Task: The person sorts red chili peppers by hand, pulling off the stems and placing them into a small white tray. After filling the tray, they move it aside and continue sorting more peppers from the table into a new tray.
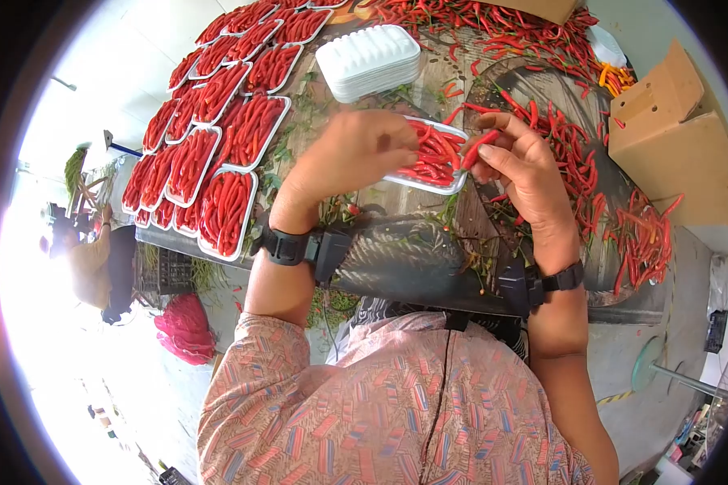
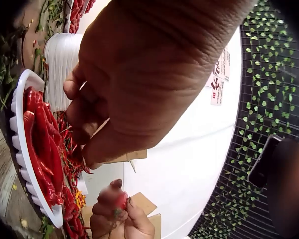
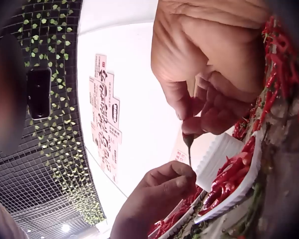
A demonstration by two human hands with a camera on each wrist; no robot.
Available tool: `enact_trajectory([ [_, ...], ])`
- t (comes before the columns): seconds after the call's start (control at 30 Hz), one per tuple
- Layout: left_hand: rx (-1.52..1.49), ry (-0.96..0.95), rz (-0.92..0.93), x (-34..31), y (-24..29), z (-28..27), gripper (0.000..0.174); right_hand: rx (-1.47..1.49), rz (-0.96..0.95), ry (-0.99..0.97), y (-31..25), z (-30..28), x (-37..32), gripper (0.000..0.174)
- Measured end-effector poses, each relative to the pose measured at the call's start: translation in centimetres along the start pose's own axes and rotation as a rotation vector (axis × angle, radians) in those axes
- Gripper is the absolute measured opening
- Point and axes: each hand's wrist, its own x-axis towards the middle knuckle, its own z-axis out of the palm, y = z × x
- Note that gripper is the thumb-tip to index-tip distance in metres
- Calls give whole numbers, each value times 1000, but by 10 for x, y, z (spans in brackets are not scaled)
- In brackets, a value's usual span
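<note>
My right hand (image 1: 522,166) pinches a red chili pepper (image 1: 480,150) between thumb and fingers, over the right end of a white foam tray (image 1: 463,182). In the right wrist view its green stem (image 3: 189,142) points down toward my left hand (image 3: 157,196). The left hand (image 1: 352,153), blurred in the head view, hovers above the tray's left side with a gap to the right hand. From the left wrist, its fingers (image 2: 84,112) are loosely bent and nothing shows between them. Red chilies (image 2: 42,144) fill the tray below, lying lengthwise.
Stacked empty foam trays (image 1: 368,61) stand behind the hands. Filled chili trays (image 1: 228,210) cover the table's left side. Loose chilies (image 1: 570,149) spread along the right and back, beside a cardboard box (image 1: 675,153). Plucked green stems (image 1: 453,218) litter the table's near edge.
</note>
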Motion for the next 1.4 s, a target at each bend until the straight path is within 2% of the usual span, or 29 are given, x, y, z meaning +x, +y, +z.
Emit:
enact_trajectory([
  [0.17, -104, -60, 48, 0, 4, 4, 8, 40, -68, -45, 9, 10, 3, 20],
  [0.23, -148, -66, 68, 0, 7, 6, 7, -115, -141, -57, 11, 13, 4, 16],
  [0.3, -150, -146, -61, -1, 11, 5, 8, -134, -159, -47, 13, 16, 4, 15],
  [0.4, -114, -100, -15, 0, 11, 5, 15, -187, -193, -32, 16, 18, 4, 16],
  [0.47, -84, -110, 1, -1, 11, 4, 12, -220, -208, -25, 16, 18, 4, 18],
  [0.57, -70, -123, 43, -2, 10, 0, 9, -84, -122, 17, 13, 18, 2, 15],
  [0.63, -84, -122, 69, -2, 11, 0, 9, 53, -65, -21, 13, 17, 2, 17],
  [0.77, -166, -186, 162, -2, 16, -1, 9, 99, -71, -71, 22, 15, 6, 19],
  [0.83, -149, -191, 174, -3, 14, -3, 9, 279, -17, -59, 20, 17, 4, 15],
  [0.9, -209, 3, -79, -6, 5, -15, 10, 260, -38, -39, 12, 17, 3, 14],
  [0.93, -208, 2, -78, -7, 3, -19, 10, 239, -61, -19, 9, 17, 2, 12],
  [0.97, -54, 167, -218, -8, 2, -23, 11, 238, -62, -18, 11, 16, 3, 12],
  [1.0, 102, 333, -358, -8, 0, -27, 11, 64, -128, 44, 14, 15, 4, 12],
  [1.03, 102, 335, -359, -7, -5, -30, 11, -110, -193, 104, 15, 15, 6, 12],
  [1.07, 181, 418, -326, -6, -13, -32, 12, -110, -194, 101, 16, 15, 5, 12],
  [1.1, 261, 499, -293, -6, -14, -33, 14, -358, -209, 108, 12, 19, 4, 14],
  [1.13, 260, 499, -294, -6, -15, -32, 14, -606, -222, 116, 11, 23, 2, 16],
  [1.2, -108, 413, -243, -7, -12, -25, 16, -610, -271, 135, 16, 28, 1, 15],
  [1.23, -109, 413, -244, -8, -9, -22, 16, -758, -380, 110, 18, 28, 2, 15],
  [1.27, -129, 258, -194, -7, -5, -20, 17, -906, -491, 85, 18, 28, 3, 15],
  [1.3, -148, 103, -143, -7, -2, -17, 17, -893, -479, 87, 18, 29, 2, 14],
  [1.33, -150, 103, -144, -6, 1, -12, 17, -894, -478, 86, 18, 29, 2, 14],
  [1.4, -155, -16, -51, -4, 5, -1, 17, -951, -523, 83, 18, 28, 3, 12],
])
